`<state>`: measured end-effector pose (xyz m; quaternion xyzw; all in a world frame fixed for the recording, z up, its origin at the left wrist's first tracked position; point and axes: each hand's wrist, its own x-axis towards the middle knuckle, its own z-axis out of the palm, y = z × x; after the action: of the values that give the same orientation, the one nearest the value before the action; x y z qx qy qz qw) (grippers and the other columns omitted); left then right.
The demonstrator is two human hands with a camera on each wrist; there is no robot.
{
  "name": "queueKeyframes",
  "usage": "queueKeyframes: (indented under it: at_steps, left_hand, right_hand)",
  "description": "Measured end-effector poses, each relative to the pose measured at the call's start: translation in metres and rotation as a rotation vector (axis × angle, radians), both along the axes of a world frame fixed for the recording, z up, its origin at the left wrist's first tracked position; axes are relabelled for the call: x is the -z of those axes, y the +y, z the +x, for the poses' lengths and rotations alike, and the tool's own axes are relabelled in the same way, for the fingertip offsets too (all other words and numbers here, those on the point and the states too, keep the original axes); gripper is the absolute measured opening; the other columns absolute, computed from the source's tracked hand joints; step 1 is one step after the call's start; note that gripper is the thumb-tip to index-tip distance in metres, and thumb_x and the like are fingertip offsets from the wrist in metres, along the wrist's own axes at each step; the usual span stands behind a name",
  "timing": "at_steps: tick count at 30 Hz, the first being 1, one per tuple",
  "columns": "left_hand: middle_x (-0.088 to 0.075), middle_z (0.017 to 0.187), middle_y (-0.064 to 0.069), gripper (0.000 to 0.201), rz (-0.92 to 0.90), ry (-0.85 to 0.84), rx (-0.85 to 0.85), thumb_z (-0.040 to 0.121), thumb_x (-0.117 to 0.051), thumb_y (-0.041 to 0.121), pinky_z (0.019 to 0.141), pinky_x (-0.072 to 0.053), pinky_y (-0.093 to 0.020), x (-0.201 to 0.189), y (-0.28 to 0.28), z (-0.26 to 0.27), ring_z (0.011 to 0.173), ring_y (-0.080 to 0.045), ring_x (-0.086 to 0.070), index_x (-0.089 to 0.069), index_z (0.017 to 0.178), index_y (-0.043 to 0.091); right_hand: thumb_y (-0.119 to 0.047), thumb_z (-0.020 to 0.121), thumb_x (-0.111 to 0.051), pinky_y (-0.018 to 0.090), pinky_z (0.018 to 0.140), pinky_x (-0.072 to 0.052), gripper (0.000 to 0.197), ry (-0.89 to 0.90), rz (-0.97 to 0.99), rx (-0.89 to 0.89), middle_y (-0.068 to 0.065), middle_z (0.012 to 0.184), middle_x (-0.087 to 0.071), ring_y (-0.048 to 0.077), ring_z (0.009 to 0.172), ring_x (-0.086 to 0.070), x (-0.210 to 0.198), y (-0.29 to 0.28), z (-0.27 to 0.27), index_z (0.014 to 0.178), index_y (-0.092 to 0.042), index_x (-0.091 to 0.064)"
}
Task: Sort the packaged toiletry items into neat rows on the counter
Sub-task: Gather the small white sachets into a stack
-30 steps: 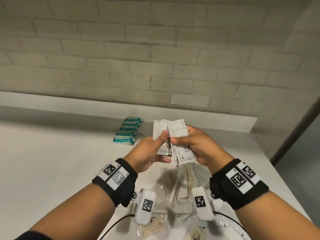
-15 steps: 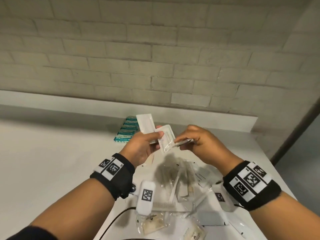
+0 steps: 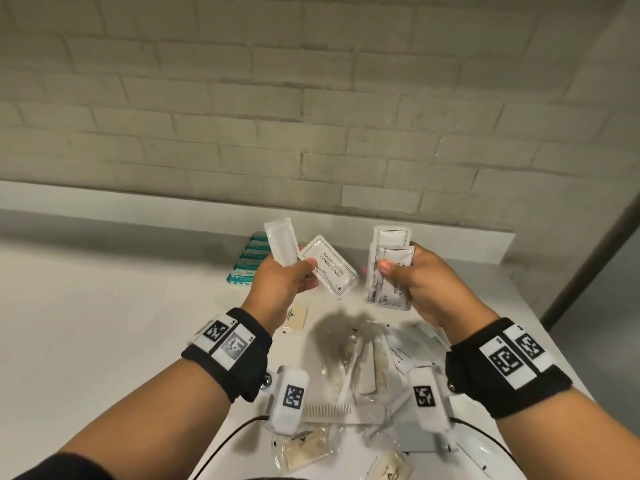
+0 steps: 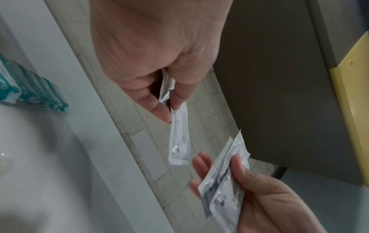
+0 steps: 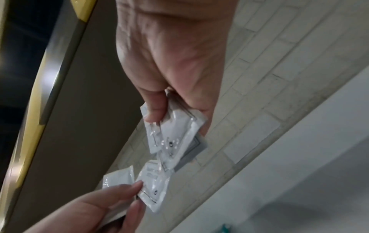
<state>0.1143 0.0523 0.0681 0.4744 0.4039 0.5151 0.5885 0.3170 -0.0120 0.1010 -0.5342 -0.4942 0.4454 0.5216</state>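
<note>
**Both hands lifted, each pinching sachets above the pile**

Nearest, low on the white counter (image 3: 104, 306), lies a loose pile of clear-wrapped items (image 3: 349, 375): a pale comb (image 3: 329, 409) lying crosswise, a second comb and a toothbrush-like stick above it, and small beige packets at the near edge. One beige packet (image 3: 296, 317) sits apart, just beyond the pile on its left side. All of this lies under and between the two wrists, which wear black bands with printed markers.

Above the pile, the left hand (image 3: 287, 282) is raised off the counter, thumb and fingers (image 4: 159, 108) clamped on a shampoo sachet (image 3: 329, 268) and, behind it, a plain white packet (image 3: 281, 245) that sticks up past the knuckles. The sachet juts out toward the other hand. The right hand (image 3: 419, 289), well clear of the left, pinches a fanned stack of sachets (image 3: 391, 268) between thumb and curled fingers; they stand roughly upright.

Farther back, near the wall's base, a row of teal packets (image 3: 247, 261) lies lined up on the counter, partly hidden by the left hand. Behind it rises the pale brick wall (image 3: 311, 98).
</note>
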Motion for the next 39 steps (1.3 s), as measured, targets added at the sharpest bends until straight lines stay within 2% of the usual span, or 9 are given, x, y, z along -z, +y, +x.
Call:
queueKeyframes:
  at_steps: [3, 7, 11, 15, 19, 26, 31, 36, 39]
  left_hand:
    - [-0.071, 0.086, -0.008, 0.026, 0.07, 0.174, 0.073, 0.085, -0.069, 0.008, 0.058, -0.052, -0.021, -0.001, 0.003, 0.0, 0.069, -0.013, -0.067, -0.064, 0.108, -0.002]
    - [-0.072, 0.098, -0.007, 0.028, 0.062, 0.171, 0.254, 0.094, -0.058, 0.026, 0.059, -0.051, -0.028, -0.006, -0.006, 0.012, 0.077, -0.016, -0.065, -0.062, 0.116, 0.01]
    - [-0.046, 0.062, 0.002, 0.061, -0.179, 0.05, 0.253, 0.094, -0.029, 0.064, 0.046, -0.025, -0.024, -0.003, -0.004, 0.008, 0.05, -0.011, -0.039, -0.061, 0.106, 0.013]
    - [-0.047, 0.07, 0.002, 0.025, -0.044, 0.282, 0.3, 0.097, -0.052, 0.033, 0.048, -0.031, -0.021, 0.01, -0.004, 0.0, 0.055, -0.009, -0.039, -0.053, 0.106, 0.01]
    - [-0.065, 0.095, -0.006, 0.013, -0.017, 0.262, 0.313, 0.093, -0.058, 0.004, 0.063, -0.05, -0.027, 0.017, -0.007, 0.001, 0.077, -0.02, -0.061, -0.054, 0.101, 0.014]
    - [-0.07, 0.096, -0.01, 0.02, -0.05, 0.319, 0.29, 0.095, -0.045, 0.003, 0.063, -0.057, -0.03, 0.014, -0.01, 0.001, 0.074, -0.021, -0.068, -0.06, 0.102, 0.014]
    - [-0.075, 0.087, -0.005, 0.012, 0.215, 0.817, 0.345, 0.082, -0.071, 0.023, 0.063, -0.054, -0.033, 0.004, -0.004, -0.006, 0.065, -0.013, -0.06, -0.073, 0.094, 0.026]
    - [-0.07, 0.083, 0.0, 0.014, 0.232, 0.503, 0.313, 0.086, -0.064, 0.007, 0.051, -0.047, -0.02, -0.018, -0.004, 0.004, 0.067, -0.01, -0.061, -0.067, 0.095, 0.017]
    - [-0.067, 0.088, -0.01, 0.028, 0.111, 0.154, 0.294, 0.096, -0.053, 0.031, 0.056, -0.049, -0.025, -0.022, -0.002, 0.003, 0.074, -0.02, -0.06, -0.064, 0.106, 0.008]
  right_hand:
    - [0.001, 0.091, -0.057, 0.021, 0.071, -0.054, 0.021, -0.083, -0.02, -0.13, -0.003, 0.085, -0.074, 0.01, 0.077, -0.068, -0.004, 0.0, -0.012, 0.1, -0.017, -0.062]
    - [0.0, 0.089, -0.061, 0.031, 0.09, -0.052, 0.036, -0.153, -0.048, -0.161, 0.004, 0.111, -0.07, 0.019, 0.102, -0.066, 0.004, 0.006, -0.029, 0.12, -0.018, -0.054]
    - [-0.002, 0.086, -0.067, 0.029, 0.087, -0.053, 0.049, -0.109, -0.025, -0.007, 0.002, 0.109, -0.067, 0.015, 0.097, -0.065, 0.017, 0.012, -0.023, 0.125, -0.02, -0.044]
    - [0.002, 0.081, -0.07, 0.019, 0.064, -0.053, 0.041, -0.006, -0.054, 0.064, 0.008, 0.1, -0.071, 0.01, 0.075, -0.068, 0.022, 0.011, -0.007, 0.119, -0.005, -0.056]
    - [0.007, 0.079, -0.068, 0.034, 0.078, -0.056, 0.033, 0.105, -0.073, 0.075, 0.016, 0.102, -0.073, 0.025, 0.084, -0.069, 0.027, 0.007, 0.004, 0.11, -0.001, -0.064]
    - [0.01, 0.081, -0.065, 0.013, 0.059, -0.052, 0.026, 0.05, -0.013, 0.018, -0.001, 0.078, -0.075, 0.009, 0.069, -0.069, 0.017, 0.001, 0.008, 0.099, -0.009, -0.066]
    - [0.001, 0.081, -0.07, 0.023, 0.063, -0.052, 0.024, -0.335, -0.024, -0.213, -0.005, 0.076, -0.072, 0.01, 0.069, -0.065, -0.013, -0.001, 0.0, 0.092, -0.02, -0.065]
    - [-0.003, 0.086, -0.067, 0.023, 0.08, -0.051, 0.028, -0.428, -0.005, -0.317, -0.002, 0.095, -0.069, 0.01, 0.086, -0.063, -0.017, 0.006, -0.027, 0.101, -0.025, -0.06]
    - [-0.003, 0.091, -0.06, 0.016, 0.072, -0.052, 0.029, -0.226, -0.001, -0.244, -0.004, 0.097, -0.068, 0.009, 0.086, -0.064, -0.009, 0.007, -0.035, 0.109, -0.025, -0.054]
